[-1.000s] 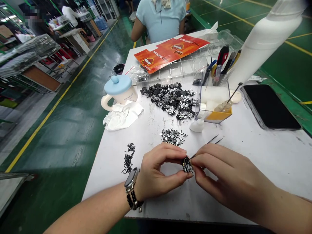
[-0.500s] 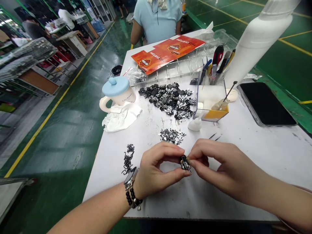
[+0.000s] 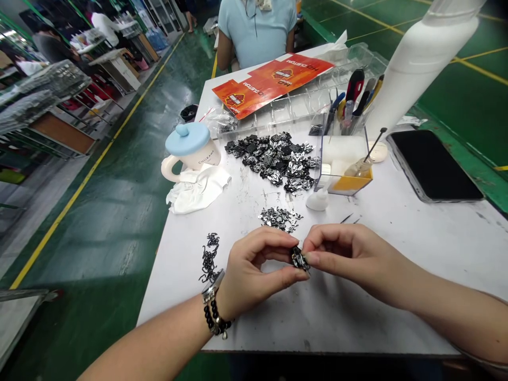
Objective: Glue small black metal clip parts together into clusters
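Between thumb and fingers, my left hand (image 3: 254,267) grips a small black-and-silver part (image 3: 299,259) above the front of the white table (image 3: 270,328). My right hand (image 3: 349,254) is closed in a pinch at the right side of that part; whatever its fingertips hold is hidden. Just beyond my hands lies a pile of small silver pieces (image 3: 280,218). Left of my left hand is a strip of thin black curved pieces (image 3: 209,256). Farther back sits a heap of black-and-silver parts (image 3: 273,159). Tweezer-like tips (image 3: 349,218) show behind my right hand.
A lidded mug (image 3: 190,145) and crumpled tissue (image 3: 197,189) stand at left. At right are a clear box (image 3: 344,185), a small white bottle (image 3: 317,200), a tall white bottle (image 3: 424,69) and a phone (image 3: 434,165). Orange cards (image 3: 273,82) lie on clear trays behind; a person (image 3: 257,34) sits beyond.
The part in my left hand has shifted slightly left and up and tilted. My right fingers have moved in over its upper right side, with the hand lying flatter.
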A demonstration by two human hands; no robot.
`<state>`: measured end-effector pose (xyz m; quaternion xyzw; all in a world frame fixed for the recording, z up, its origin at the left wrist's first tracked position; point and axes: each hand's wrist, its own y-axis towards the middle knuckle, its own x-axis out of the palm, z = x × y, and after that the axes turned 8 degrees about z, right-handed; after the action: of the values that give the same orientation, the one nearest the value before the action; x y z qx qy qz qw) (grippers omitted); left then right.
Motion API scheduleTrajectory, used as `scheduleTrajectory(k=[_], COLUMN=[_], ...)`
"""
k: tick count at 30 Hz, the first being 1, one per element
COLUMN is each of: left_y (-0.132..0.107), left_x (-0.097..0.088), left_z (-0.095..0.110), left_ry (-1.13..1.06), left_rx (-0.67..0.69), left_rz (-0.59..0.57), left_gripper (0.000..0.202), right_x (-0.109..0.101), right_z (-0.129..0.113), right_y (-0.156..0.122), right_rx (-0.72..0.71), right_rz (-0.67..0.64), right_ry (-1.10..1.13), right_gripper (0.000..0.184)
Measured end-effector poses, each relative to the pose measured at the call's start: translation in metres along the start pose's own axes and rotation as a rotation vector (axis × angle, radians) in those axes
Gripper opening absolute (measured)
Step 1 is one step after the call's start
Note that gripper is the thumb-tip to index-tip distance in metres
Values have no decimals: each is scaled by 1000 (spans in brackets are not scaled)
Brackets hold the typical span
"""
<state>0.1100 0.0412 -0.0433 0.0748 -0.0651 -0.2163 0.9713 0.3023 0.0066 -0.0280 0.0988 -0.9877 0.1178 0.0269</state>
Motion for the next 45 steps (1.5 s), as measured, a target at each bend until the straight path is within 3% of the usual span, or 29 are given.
scheduleTrajectory(k=[9, 19, 29, 39, 45], left_y=[-2, -2, -1, -3, -2], left_x=[0, -1, -2, 0, 1], left_z=[1, 1, 0, -1, -2], left_ry=[2, 34, 73, 123, 158], left_rx=[-19, 10, 41, 69, 69], left_rz=[47, 63, 85, 125, 138], left_gripper=[43, 41, 37, 36, 35], right_x=[-1, 2, 7, 8, 10], right_z=[4, 8, 12, 18, 16], right_y=[5, 2, -1, -5, -7], right_rx=[160, 43, -121, -572, -630], right_rz=[-62, -27, 68, 142, 131], right_ry=[257, 180, 43, -289, -363], right_gripper=[11, 10, 12, 12, 16])
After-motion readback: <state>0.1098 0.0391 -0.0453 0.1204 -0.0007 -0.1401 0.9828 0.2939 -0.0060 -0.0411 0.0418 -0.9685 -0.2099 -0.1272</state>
